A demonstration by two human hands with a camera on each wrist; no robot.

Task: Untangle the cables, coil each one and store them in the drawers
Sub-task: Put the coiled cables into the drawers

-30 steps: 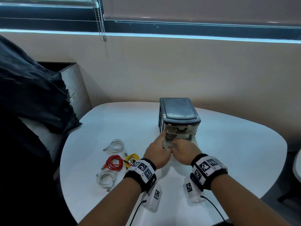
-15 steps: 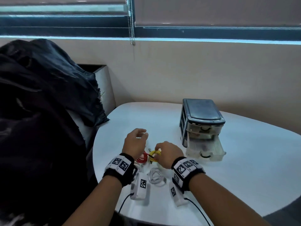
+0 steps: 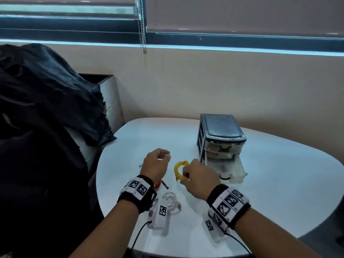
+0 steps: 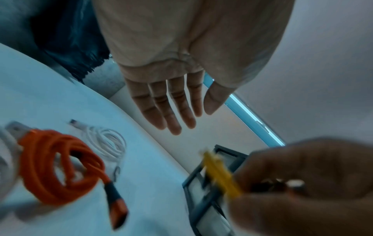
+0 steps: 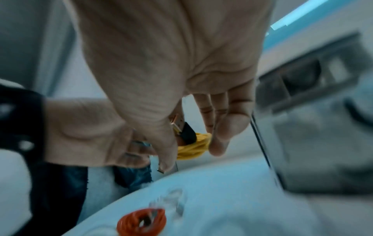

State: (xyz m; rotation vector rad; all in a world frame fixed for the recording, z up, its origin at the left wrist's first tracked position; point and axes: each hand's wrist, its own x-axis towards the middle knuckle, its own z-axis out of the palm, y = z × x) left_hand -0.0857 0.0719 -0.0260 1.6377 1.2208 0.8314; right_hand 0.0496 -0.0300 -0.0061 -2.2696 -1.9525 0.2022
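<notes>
My right hand (image 3: 197, 175) pinches a coiled yellow cable (image 3: 179, 170) and holds it above the table, just left of the small drawer unit (image 3: 221, 138). The right wrist view shows the yellow cable (image 5: 193, 148) and its black plug between thumb and fingers. The unit's bottom drawer (image 3: 236, 172) stands pulled out with a black cable (image 3: 224, 177) inside. My left hand (image 3: 156, 162) hovers empty, with straight fingers (image 4: 171, 108). An orange-red coil (image 4: 58, 166) and a white coil (image 4: 109, 143) lie on the table under it. Another white coil (image 3: 171, 202) lies nearer me.
The rounded white table (image 3: 270, 183) ends close to a beige wall behind the drawer unit. A dark cloth (image 3: 46, 127) is draped over a seat at the left, against the table's edge. A bead chain (image 3: 142, 34) hangs from the window blind.
Both hands left the opened bottom drawer and went left to the coils. My right hand picked up the yellow coil and now carries it right, toward the drawer unit.
</notes>
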